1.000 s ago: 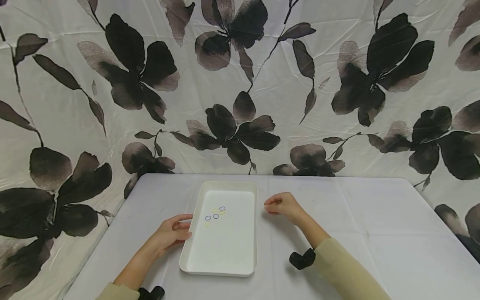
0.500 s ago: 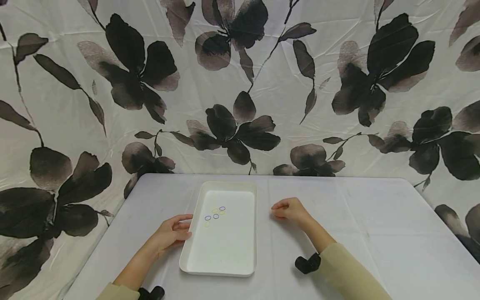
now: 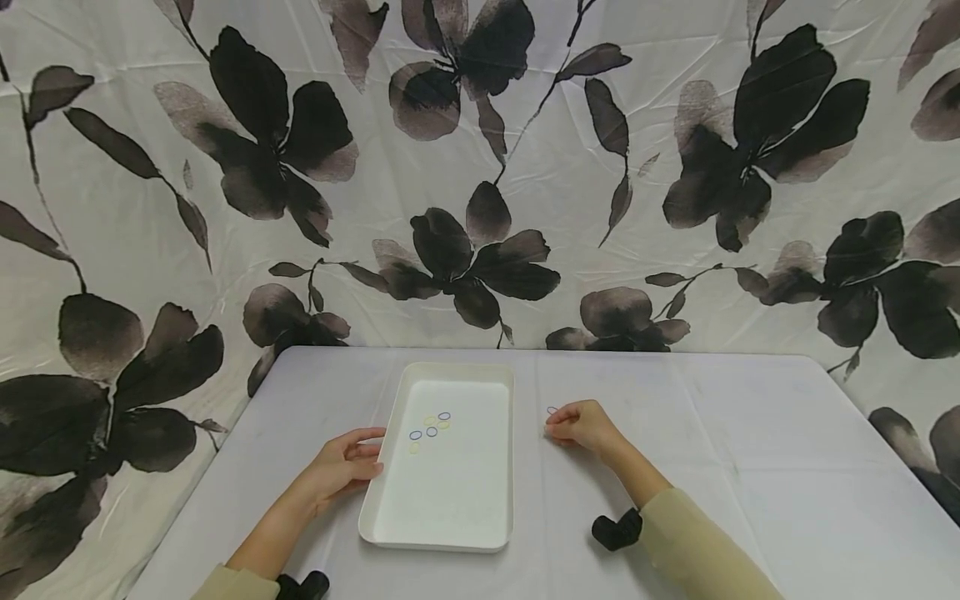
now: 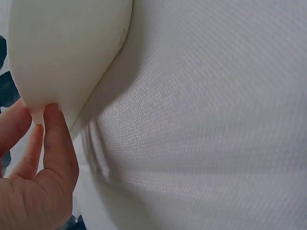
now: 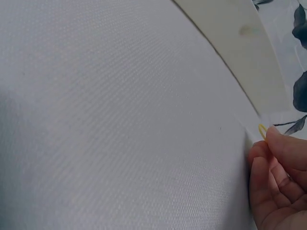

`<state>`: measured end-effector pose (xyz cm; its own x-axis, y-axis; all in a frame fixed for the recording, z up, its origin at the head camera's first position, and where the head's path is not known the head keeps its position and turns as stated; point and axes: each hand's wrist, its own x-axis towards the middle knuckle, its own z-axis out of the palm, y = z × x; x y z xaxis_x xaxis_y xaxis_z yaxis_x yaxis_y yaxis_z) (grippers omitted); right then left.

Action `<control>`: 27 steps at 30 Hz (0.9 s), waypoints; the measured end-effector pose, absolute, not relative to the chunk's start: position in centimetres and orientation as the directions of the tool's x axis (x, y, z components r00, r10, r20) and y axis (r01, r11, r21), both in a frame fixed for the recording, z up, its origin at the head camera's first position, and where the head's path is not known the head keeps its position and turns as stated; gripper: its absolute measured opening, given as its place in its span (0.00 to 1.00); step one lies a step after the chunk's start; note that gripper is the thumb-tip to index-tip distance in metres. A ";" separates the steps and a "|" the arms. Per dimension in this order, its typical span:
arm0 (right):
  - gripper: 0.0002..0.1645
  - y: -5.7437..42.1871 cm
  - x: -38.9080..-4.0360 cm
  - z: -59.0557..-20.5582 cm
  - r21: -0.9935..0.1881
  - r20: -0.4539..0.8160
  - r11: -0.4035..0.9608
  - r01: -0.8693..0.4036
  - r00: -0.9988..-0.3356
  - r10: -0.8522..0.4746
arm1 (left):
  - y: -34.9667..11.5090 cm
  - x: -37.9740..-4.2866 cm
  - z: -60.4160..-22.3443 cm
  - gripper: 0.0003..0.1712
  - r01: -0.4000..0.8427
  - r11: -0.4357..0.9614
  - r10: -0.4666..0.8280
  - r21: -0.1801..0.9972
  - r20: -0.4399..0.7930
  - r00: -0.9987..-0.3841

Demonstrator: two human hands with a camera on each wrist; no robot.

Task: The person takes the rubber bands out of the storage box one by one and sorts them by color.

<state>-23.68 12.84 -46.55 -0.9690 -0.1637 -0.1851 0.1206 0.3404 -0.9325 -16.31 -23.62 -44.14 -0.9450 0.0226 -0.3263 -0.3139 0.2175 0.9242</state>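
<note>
A white rectangular tray (image 3: 450, 517) lies on the table, with several thin yellow and blue rubber bands (image 3: 431, 432) in its far left part. My left hand (image 3: 342, 467) holds the tray's left edge; in the left wrist view its thumb and fingertips (image 4: 52, 112) meet the tray wall (image 4: 67, 52). To the right of the tray, my right hand (image 3: 587, 427) is low over the table. Its thumb and forefinger pinch a yellow rubber band (image 5: 262, 131) in the right wrist view. A blue rubber band (image 3: 551, 410) shows at its fingertips; I cannot tell whether it is held.
A white cloth covers the table (image 3: 720, 467). Behind it hangs a white curtain (image 3: 585, 208) with dark flowers. Black wrist-worn devices (image 3: 617, 530) sit below each forearm. The tray wall (image 5: 240, 43) rises beside my right hand.
My right hand has moved right, away from the tray, and a little nearer to me. The blue rubber band has come into sight at its fingertips. Left hand and tray have stayed put.
</note>
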 end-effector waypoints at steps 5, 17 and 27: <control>0.06 12.7 -23.8 -46.4 -0.921 -0.150 0.383 0.067 -0.970 -0.190 | -23.6 -16.4 -44.2 0.34 -0.316 0.213 0.016 0.925 -0.326 -0.945; 0.03 12.2 -23.7 -45.6 -0.829 -0.157 0.558 0.042 -0.975 -0.158 | -23.5 -16.4 -44.0 0.34 -0.320 0.213 0.020 0.923 -0.332 -0.943; 0.03 12.3 -23.7 -45.2 -0.800 -0.168 0.599 0.039 -0.973 -0.161 | -23.6 -16.2 -43.9 0.36 -0.315 0.228 0.033 0.921 -0.330 -0.943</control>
<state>-23.66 12.30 -45.20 -0.9726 -0.1609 -0.1679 0.0389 0.5992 -0.7996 -16.17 -23.62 -43.91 -0.9433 0.0333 -0.3302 -0.3145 0.2282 0.9214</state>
